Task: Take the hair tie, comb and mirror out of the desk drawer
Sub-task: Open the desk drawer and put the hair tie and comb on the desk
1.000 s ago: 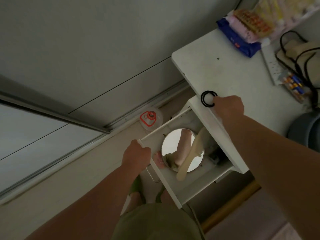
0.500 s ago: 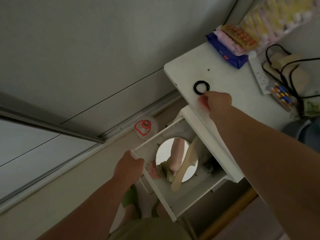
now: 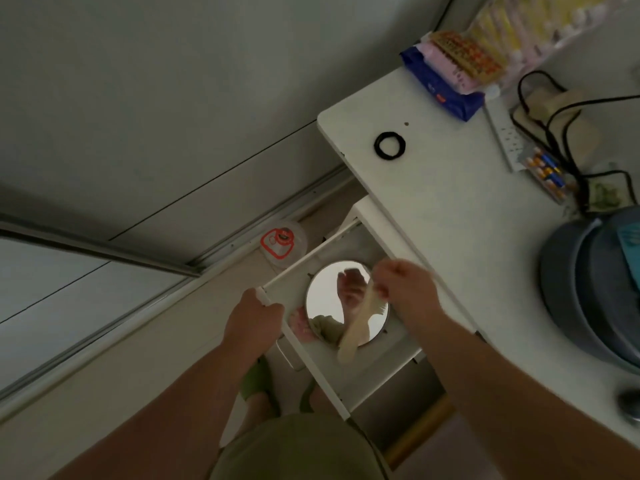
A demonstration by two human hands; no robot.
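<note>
Open white drawer (image 3: 360,372) pulled out below the front edge of the white tabletop (image 3: 460,216), its front rail held at the near-left corner. Left hand (image 3: 254,318) wrapped around that rail, grip closed on the drawer front. Right hand (image 3: 407,289) down inside the drawer, fingertips pinched on the upper end of the cream comb (image 3: 360,318), grip closed on the comb. Comb lying slantwise across the round mirror (image 3: 346,301), handle end reaching past the mirror's near rim toward the drawer front. Mirror flat on the drawer bottom, close to the left wall, a bare strip of drawer floor between its near rim and the front rail.

One black hair tie (image 3: 390,145) out on the tabletop, near the left edge, well apart from the hands, bare surface all round it. One comb, one mirror, one hair tie. Blue packet (image 3: 440,88) and a power strip (image 3: 504,133) near the tabletop's far end, grey round tub (image 3: 588,289) at the right, wide bare tabletop between them and the drawer.
</note>
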